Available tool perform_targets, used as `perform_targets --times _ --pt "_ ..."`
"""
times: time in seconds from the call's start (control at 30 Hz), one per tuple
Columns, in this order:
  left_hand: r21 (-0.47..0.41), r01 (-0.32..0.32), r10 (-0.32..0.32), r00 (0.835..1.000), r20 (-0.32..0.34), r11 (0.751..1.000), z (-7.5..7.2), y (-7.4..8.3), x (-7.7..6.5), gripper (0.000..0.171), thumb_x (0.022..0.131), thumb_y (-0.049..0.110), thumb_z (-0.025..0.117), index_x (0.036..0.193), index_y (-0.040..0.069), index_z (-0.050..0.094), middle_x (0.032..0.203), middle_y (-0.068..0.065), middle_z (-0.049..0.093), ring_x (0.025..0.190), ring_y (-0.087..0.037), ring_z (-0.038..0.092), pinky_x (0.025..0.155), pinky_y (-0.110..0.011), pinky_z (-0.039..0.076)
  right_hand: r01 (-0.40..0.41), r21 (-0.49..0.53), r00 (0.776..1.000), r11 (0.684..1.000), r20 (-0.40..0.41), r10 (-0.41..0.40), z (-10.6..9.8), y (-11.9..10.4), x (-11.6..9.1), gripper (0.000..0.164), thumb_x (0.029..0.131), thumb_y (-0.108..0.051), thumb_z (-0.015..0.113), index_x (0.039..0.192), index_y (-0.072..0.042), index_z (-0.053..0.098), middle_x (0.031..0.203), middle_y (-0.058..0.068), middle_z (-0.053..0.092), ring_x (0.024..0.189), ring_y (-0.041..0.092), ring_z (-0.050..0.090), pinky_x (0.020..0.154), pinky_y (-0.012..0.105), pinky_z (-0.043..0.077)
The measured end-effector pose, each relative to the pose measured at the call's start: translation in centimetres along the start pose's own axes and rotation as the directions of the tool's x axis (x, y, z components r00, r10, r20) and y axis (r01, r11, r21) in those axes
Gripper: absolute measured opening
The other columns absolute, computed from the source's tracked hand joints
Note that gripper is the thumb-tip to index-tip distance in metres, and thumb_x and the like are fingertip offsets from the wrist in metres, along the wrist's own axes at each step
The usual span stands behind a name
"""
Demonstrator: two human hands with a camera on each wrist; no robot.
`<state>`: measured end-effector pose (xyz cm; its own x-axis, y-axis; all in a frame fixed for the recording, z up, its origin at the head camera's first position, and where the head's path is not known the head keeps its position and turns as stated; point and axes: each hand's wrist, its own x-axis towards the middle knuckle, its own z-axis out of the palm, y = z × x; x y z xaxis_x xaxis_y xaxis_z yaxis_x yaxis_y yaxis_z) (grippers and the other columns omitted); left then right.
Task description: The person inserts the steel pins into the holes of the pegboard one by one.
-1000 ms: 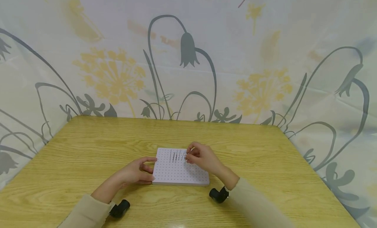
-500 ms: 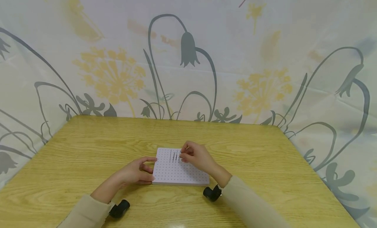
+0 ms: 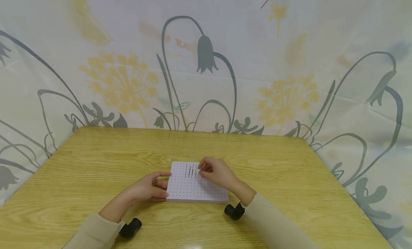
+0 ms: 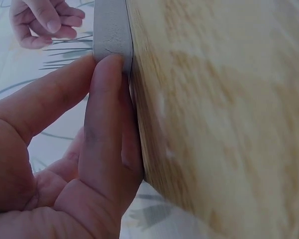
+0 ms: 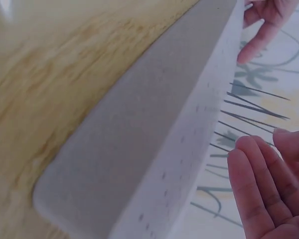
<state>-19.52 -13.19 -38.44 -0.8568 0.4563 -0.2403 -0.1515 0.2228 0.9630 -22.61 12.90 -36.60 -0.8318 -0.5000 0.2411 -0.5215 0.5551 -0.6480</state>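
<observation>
A white board with rows of small holes lies on the table in the head view. Several thin dark sticks stand in a row across its far half, some of them leaning. My left hand holds the board's left edge, the thumb at the near corner and a finger farther back. Over the far right part, my right hand pinches a thin stick between thumb and fingertips. In the right wrist view, the sticks project from the board's face, and one runs to the gap between thumb and fingers.
The wooden table extends around the board on all sides. Behind it hangs a pale cloth with a flower print. Each wrist carries a small black camera.
My right hand has gone left along the row of sticks, then shifted very slightly back to the right. The left hand and the board have stayed in place.
</observation>
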Motion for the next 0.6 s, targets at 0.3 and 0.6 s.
perform_targets --times 0.3,0.6 --pt "-0.002 -0.004 0.004 1.0 -0.007 1.0 -0.4 -0.4 -0.1 0.067 0.082 -0.005 0.066 0.139 -0.008 0.03 0.105 -0.021 0.05 0.084 -0.022 0.06 0.074 -0.038 0.054 0.005 0.018 1.0 1.0 -0.021 -0.004 -1.4 0.6 -1.3 0.007 0.085 -0.002 0.066 0.091 0.0 0.063 0.082 0.002 0.063 0.076 0.014 0.06 0.067 0.023 0.051" --pt "-0.044 -0.013 0.013 1.0 -0.016 0.999 -0.9 -0.8 -0.6 0.063 0.084 -0.005 0.064 0.136 -0.011 0.03 0.107 -0.021 0.053 0.086 -0.025 0.062 0.075 -0.038 0.054 0.001 0.014 0.998 1.0 -0.057 -0.001 -2.2 2.1 -2.7 0.008 0.084 -0.002 0.066 0.091 0.001 0.063 0.082 0.002 0.063 0.076 0.014 0.06 0.066 0.025 0.052"
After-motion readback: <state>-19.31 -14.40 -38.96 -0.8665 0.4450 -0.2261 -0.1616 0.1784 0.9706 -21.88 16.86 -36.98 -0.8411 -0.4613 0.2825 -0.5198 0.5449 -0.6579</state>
